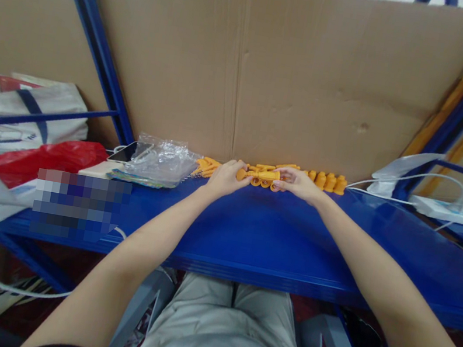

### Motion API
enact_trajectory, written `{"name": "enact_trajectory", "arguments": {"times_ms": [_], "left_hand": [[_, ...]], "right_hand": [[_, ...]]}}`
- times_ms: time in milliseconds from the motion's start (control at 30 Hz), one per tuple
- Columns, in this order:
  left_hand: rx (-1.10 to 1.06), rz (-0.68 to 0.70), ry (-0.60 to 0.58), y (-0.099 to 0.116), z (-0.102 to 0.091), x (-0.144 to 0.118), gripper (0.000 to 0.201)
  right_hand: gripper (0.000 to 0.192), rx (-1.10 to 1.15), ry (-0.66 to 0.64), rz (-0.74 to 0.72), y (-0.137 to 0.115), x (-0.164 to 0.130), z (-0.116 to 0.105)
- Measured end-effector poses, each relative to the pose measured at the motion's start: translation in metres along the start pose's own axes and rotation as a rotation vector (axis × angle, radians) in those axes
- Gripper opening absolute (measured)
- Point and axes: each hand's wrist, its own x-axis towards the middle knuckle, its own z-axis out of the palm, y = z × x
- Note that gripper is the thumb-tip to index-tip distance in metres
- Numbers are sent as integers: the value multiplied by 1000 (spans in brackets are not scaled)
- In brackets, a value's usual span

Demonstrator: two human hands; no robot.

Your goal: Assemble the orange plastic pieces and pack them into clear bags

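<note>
both grips pinch one orange strip of plastic parts (263, 174): left hand (224, 177) at its left end, right hand (297, 183) at its right. more orange caps (330, 182) stand just right of the right hand on the blue table (266, 232).

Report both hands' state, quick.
Left hand: closed on one end of the orange plastic part.
Right hand: closed on its other end.

No legible text or labels anywhere

orange plastic strip (263, 174) lies level at blue shelf's (274, 234) back.
</note>
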Motion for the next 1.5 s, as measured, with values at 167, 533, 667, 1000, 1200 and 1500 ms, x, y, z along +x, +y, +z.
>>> {"name": "enact_trajectory", "arguments": {"times_ms": [167, 533, 667, 1000, 1200, 1500], "left_hand": [[-11, -7, 8, 1, 1, -1, 22], [-25, 11, 35, 6, -6, -1, 20], [-7, 44, 51, 0, -5, 1, 21], [-57, 65, 102, -5, 0, 4, 18], [-18, 49, 74, -2, -2, 3, 21], [-3, -94, -52, 3, -7, -1, 50]], "right_hand": [[38, 6, 14, 35, -10, -4, 3], [37, -21, -7, 77, -31, -11, 5], [36, 4, -44, 63, -21, -6, 6], [49, 40, 6, -64, -13, -1, 8], [55, -21, 2, -22, -22, -7, 10], [45, -204, 280, -64, 5, 5, 4]]}}
